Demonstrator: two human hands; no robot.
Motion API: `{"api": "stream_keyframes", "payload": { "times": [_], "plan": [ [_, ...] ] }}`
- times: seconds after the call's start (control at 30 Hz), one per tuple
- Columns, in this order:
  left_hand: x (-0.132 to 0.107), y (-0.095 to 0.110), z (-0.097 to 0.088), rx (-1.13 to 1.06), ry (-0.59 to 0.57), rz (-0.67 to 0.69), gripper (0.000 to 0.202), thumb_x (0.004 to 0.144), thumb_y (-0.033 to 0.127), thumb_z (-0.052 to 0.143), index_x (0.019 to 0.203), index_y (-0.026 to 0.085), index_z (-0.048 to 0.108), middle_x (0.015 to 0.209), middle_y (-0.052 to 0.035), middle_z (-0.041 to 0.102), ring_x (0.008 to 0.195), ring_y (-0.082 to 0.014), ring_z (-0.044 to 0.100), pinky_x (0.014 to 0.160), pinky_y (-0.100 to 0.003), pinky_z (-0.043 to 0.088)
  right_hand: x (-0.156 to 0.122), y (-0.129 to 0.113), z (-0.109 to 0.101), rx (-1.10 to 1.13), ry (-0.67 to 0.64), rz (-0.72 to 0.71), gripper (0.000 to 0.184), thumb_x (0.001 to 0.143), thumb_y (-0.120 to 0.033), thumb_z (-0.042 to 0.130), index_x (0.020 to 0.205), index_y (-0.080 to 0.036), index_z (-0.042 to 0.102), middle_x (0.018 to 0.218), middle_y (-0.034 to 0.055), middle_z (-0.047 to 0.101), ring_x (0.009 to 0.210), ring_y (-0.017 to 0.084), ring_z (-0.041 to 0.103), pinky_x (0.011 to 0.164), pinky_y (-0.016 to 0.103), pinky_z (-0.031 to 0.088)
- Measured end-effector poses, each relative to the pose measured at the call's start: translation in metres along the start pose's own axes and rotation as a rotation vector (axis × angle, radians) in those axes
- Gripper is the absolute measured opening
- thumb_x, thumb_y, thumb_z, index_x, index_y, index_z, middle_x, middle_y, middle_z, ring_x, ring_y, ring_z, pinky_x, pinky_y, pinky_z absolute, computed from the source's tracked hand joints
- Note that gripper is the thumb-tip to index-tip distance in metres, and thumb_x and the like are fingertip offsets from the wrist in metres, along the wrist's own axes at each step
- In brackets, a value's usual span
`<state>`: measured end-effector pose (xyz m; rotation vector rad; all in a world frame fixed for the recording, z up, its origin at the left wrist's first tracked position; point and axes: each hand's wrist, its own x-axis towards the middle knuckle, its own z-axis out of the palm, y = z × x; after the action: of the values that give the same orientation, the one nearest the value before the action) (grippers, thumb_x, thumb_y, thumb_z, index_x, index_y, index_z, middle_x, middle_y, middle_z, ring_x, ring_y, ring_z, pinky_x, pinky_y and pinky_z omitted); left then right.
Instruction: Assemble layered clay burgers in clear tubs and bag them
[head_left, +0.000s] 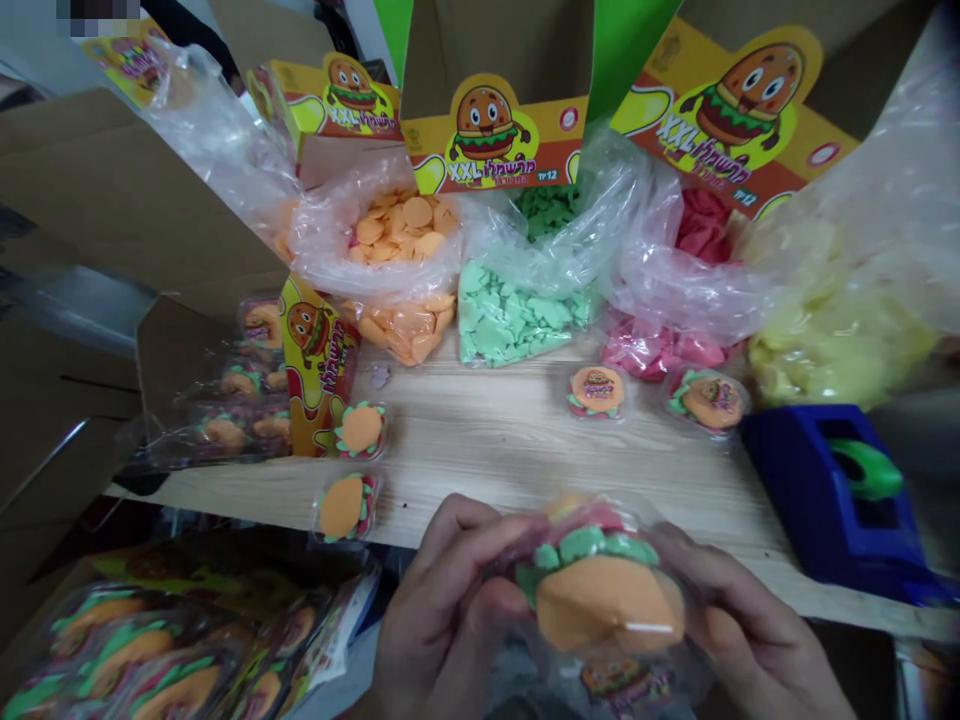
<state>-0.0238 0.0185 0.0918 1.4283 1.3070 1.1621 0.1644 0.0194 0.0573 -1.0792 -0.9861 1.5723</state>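
Observation:
Near the table's front edge I hold a clear plastic pack with a burger-shaped candy (611, 600) in it. Its orange bun faces me, with green and red layers behind. My left hand (457, 610) grips the pack's left side, thumb in front. On the other side my right hand (757, 630) has its fingers closed round the right edge. A printed burger label shows below the bun, partly blurred. Beyond my hands lie two labelled burger packs, one pack (596, 390) in the middle and another pack (706, 400) to its right.
Bags of orange pieces (405, 230), green pieces (517, 310), red pieces (701, 225) and yellow pieces (825, 340) line the back beneath printed display boxes (491, 150). A blue tape dispenser (825, 500) stands right. Left are an open display box (319, 365) holding packs and two loose packs (346, 508).

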Motion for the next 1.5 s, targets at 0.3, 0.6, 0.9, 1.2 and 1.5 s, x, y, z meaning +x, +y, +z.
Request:
{"api": "stream_keyframes", "payload": {
  "times": [0.3,0.6,0.9,1.2,1.5],
  "plan": [
    [0.001,-0.001,-0.003,0.118,-0.095,0.081,0.03,0.086,0.013,0.044,0.111,0.023,0.056,0.091,-0.0017,0.053,0.083,-0.0108,0.051,0.073,-0.018,0.042,-0.01,0.009,-0.007,0.037,0.003,0.051,0.019,0.074,-0.042,0.062,0.092,-0.038,0.066,0.07,0.0007,0.056,0.061,0.013,0.052,0.057,0.023,0.045],
    [0.014,-0.042,-0.001,0.075,-0.393,-0.349,0.022,0.089,0.024,0.04,0.096,0.019,0.061,0.082,-0.0014,0.051,0.08,-0.011,0.052,0.073,-0.02,0.041,-0.023,0.033,-0.016,-0.04,-0.051,0.375,0.019,0.077,-0.034,0.06,0.095,-0.03,0.059,0.088,0.0009,0.056,0.085,0.015,0.054,0.076,0.024,0.045],
    [-0.007,-0.062,-0.011,-0.015,-0.449,-0.506,0.026,0.089,0.027,0.039,0.108,0.025,0.057,0.106,-0.001,0.057,0.104,-0.0138,0.05,0.092,-0.022,0.036,-0.042,0.068,-0.01,0.396,0.037,0.552,0.062,0.075,-0.067,0.041,0.118,-0.025,0.053,0.125,0.0105,0.05,0.111,0.027,0.049,0.088,0.041,0.043],
    [-0.001,-0.06,0.001,0.021,-0.377,-0.542,0.023,0.086,0.032,0.045,0.096,0.022,0.063,0.096,-0.0019,0.062,0.093,-0.0137,0.055,0.086,-0.022,0.041,-0.031,0.056,-0.007,0.184,0.037,0.558,0.034,0.086,-0.043,0.045,0.114,-0.028,0.057,0.089,0.0035,0.063,0.059,0.012,0.057,0.061,0.028,0.049],
    [0.021,-0.068,-0.003,-0.341,-0.655,-0.711,0.029,0.086,0.036,0.044,0.107,0.024,0.061,0.094,-0.0049,0.063,0.081,-0.0161,0.059,0.077,-0.031,0.046,0.017,0.031,-0.027,-0.199,-0.191,0.5,0.026,0.079,-0.038,0.055,0.08,-0.015,0.066,0.076,0.0022,0.064,0.069,0.012,0.054,0.064,0.022,0.042]
  ]
}}
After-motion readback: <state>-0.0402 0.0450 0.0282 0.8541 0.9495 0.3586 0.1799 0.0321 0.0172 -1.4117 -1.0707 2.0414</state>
